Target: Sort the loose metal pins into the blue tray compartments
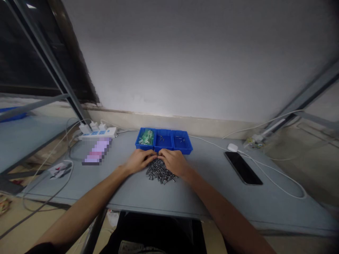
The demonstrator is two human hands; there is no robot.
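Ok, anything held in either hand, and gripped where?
Cannot tell: the left hand and right hand meet at the fingertips over the pile of small metal fasteners; no held piece is clearly visible.

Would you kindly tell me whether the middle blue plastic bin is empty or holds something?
It is not empty: the middle blue plastic bin holds a few small dark metal pieces on its floor, which is otherwise bare.

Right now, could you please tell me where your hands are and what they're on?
Left hand and right hand cupped over pile of small metal parts. Blue three-compartment tray directly beyond, touching both hands or nearly.
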